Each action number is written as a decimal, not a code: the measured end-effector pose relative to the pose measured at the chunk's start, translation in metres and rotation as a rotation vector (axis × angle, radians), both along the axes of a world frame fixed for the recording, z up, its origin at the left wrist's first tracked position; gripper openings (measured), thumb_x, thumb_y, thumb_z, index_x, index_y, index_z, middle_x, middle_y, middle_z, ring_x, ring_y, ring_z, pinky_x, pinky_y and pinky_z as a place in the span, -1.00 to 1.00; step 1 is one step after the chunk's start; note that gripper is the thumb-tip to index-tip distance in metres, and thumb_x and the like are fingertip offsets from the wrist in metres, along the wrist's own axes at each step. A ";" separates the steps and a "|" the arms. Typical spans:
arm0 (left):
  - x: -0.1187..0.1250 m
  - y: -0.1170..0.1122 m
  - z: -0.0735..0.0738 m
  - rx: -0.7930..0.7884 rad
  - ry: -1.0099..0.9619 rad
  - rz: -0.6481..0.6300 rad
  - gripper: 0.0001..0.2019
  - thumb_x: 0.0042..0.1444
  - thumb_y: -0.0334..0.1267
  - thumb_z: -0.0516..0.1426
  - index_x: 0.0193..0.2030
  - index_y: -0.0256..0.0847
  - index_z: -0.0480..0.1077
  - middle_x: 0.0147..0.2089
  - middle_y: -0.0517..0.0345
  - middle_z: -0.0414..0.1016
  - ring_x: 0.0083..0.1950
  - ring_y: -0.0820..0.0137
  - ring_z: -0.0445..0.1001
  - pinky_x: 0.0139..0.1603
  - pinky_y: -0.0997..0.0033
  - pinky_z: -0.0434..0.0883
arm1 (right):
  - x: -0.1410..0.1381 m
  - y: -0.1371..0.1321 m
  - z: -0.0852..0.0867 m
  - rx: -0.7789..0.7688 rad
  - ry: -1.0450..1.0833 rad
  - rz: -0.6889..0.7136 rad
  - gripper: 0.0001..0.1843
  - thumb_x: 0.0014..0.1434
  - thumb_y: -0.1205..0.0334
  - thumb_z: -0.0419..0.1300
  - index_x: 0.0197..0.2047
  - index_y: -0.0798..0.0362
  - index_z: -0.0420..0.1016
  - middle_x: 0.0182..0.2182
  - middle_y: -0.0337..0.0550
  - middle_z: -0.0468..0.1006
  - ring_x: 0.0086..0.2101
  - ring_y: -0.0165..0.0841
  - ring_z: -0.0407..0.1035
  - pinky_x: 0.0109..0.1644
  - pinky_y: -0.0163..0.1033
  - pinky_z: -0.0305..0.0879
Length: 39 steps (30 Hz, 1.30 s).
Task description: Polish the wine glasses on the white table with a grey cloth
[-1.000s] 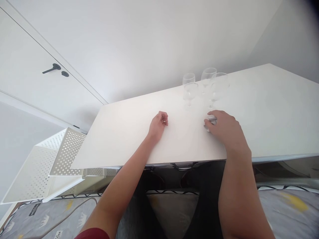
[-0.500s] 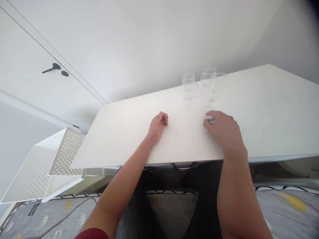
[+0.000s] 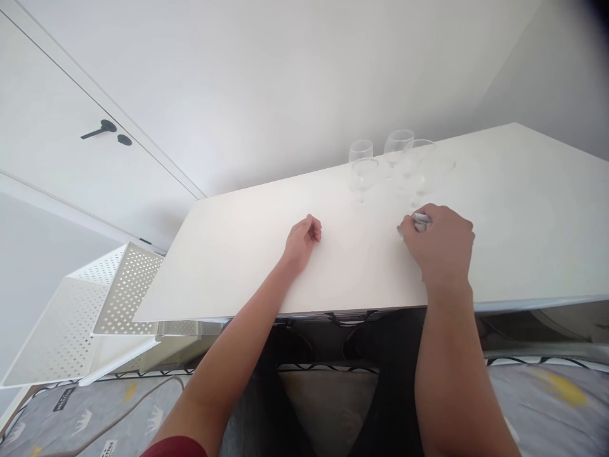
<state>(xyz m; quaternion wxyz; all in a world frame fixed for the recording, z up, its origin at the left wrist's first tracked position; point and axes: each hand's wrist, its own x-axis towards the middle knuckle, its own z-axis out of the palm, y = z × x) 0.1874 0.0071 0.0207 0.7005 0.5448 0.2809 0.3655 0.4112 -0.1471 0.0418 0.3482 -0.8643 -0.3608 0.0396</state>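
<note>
My right hand (image 3: 440,244) is closed around the foot of a clear wine glass (image 3: 421,174), which leans to the right and looks blurred. My left hand (image 3: 301,242) rests on the white table (image 3: 238,266) with its fingers curled in, holding nothing I can see. Three more clear wine glasses stand upright at the back of the table: one (image 3: 363,179) nearest the held glass, one (image 3: 360,151) behind it, one (image 3: 397,145) further right.
A white perforated metal shelf unit (image 3: 95,311) stands to the left below the table edge. A white door with a black handle (image 3: 102,130) is at the far left. Grey patterned bedding (image 3: 547,393) lies below the table.
My right hand has shifted right and slightly up, tipping the glass it holds to the right. My left hand has stayed put.
</note>
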 end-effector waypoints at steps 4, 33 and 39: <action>0.000 -0.005 0.004 0.182 0.204 -0.053 -0.50 0.47 0.07 0.04 -0.46 -0.21 0.27 -0.40 0.18 0.16 -0.30 0.41 0.16 -0.18 0.33 0.17 | -0.008 0.004 0.002 -0.121 0.164 0.428 -0.75 0.30 0.03 0.17 -0.37 -0.04 0.46 -0.37 -0.14 0.59 -0.44 -0.28 0.36 -0.35 -0.18 0.21; 0.014 -0.006 -0.001 0.773 0.600 -0.129 -0.77 0.40 -0.18 0.08 -0.30 -0.17 0.39 -0.18 0.10 0.41 -0.16 0.38 0.40 -0.03 0.31 0.40 | -0.032 0.016 0.000 -0.237 0.114 0.769 -0.75 0.27 0.13 0.17 -0.44 -0.02 0.30 -0.49 -0.31 0.43 -0.45 -0.35 0.23 -0.34 -0.20 0.06; 0.050 0.017 -0.009 1.003 0.955 -0.029 -0.62 0.39 0.05 0.14 0.22 -0.06 0.41 0.36 -0.10 0.36 0.40 0.10 0.34 0.54 -0.10 0.20 | -0.034 0.016 0.003 -0.217 0.147 0.758 -0.76 0.26 0.15 0.18 -0.44 -0.02 0.31 -0.52 -0.31 0.46 -0.46 -0.35 0.25 -0.32 -0.20 0.09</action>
